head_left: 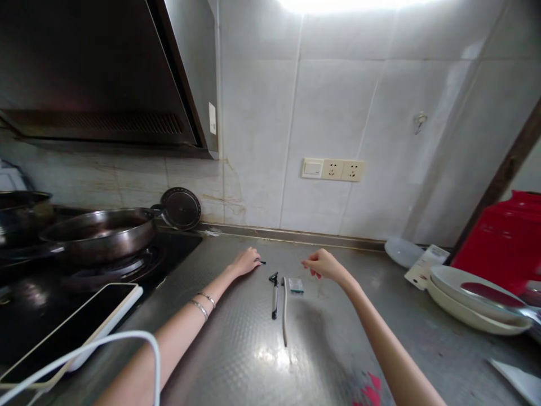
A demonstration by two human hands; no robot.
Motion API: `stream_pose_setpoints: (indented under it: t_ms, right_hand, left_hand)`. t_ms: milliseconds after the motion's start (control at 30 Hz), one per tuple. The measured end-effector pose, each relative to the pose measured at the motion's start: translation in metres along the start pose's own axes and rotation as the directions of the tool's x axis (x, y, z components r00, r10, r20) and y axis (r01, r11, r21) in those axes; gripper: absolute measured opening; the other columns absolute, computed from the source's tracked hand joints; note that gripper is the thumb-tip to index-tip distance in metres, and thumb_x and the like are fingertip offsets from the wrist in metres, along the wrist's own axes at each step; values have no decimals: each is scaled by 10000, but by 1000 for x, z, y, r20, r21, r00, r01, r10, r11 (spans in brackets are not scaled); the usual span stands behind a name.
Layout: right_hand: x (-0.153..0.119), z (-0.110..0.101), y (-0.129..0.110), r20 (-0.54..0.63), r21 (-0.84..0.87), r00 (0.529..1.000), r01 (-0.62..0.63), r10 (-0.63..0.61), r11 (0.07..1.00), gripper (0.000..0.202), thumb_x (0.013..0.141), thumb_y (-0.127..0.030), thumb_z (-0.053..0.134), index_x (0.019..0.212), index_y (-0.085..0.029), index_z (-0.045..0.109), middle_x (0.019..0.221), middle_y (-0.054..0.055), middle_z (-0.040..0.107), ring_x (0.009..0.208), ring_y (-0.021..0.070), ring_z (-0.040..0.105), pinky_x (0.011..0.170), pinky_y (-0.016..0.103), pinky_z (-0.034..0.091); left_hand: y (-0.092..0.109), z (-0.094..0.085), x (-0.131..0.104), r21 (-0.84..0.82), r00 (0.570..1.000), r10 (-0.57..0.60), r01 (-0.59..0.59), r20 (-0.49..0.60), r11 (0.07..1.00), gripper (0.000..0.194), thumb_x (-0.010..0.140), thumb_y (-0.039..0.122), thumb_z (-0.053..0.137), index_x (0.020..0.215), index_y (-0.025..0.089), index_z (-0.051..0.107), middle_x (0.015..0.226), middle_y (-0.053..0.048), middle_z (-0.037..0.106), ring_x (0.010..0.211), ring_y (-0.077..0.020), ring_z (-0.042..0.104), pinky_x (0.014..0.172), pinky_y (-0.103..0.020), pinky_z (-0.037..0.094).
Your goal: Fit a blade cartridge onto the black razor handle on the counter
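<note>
My left hand (246, 261) rests low over the metal counter, fingers closed on a small black piece (262, 263) that pokes out at their tips. To the right, my right hand (324, 265) hovers with loosely curled, slightly parted fingers, and I see nothing in it. Between and just below the hands lies a razor (275, 299) with a black head and a grey-and-black handle. Beside it is a slim pale stick (284, 316), like a toothbrush, pointing towards me. A small clear packet (296, 285) with a teal edge lies next to its upper end.
A steel pan (101, 234) sits on the stove at left, with a dark round disc (181, 208) against the wall. A phone (71, 332) with a white cable is near my left forearm. Bowls (473, 304) and a red container (502, 242) stand at right.
</note>
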State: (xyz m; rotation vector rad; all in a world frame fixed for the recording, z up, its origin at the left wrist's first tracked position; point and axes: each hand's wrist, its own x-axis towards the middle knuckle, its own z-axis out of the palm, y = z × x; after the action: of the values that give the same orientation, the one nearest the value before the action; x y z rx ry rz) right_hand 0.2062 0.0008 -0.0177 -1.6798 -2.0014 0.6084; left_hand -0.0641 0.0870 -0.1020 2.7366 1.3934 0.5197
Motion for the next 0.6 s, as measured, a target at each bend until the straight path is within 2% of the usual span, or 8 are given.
stream_pose_setpoints:
  t_ms: [333, 467, 600]
  right_hand:
    - [1, -1, 2, 13, 4, 1000, 13, -13, 1000, 240, 715, -279, 519, 562, -128, 625, 458, 19, 594, 353, 76, 473, 407, 174, 356]
    - [1, 0, 2, 6, 2, 1000, 22, -22, 1000, 240, 716, -276, 517, 561, -126, 623, 466, 23, 598, 356, 75, 476, 410, 172, 361]
    - [0, 0, 2, 0, 5, 999, 33, -33, 999, 243, 720, -277, 515, 569, -122, 626, 468, 26, 599, 354, 76, 473, 413, 175, 367]
  left_hand:
    - [8, -3, 3, 108, 999, 30, -32, 27, 994, 257, 837, 213, 469, 740, 137, 694, 822, -132, 623, 886, -225, 530, 791, -321, 397]
    - [9, -2, 2, 66, 1000, 20, -21, 9, 998, 258, 825, 178, 465, 684, 121, 674, 790, -141, 618, 877, -230, 526, 799, -335, 387]
    - [7, 2, 4, -48, 999, -11, 9, -34, 999, 226, 783, 145, 490, 637, 116, 660, 767, -124, 625, 851, -215, 524, 803, -321, 369]
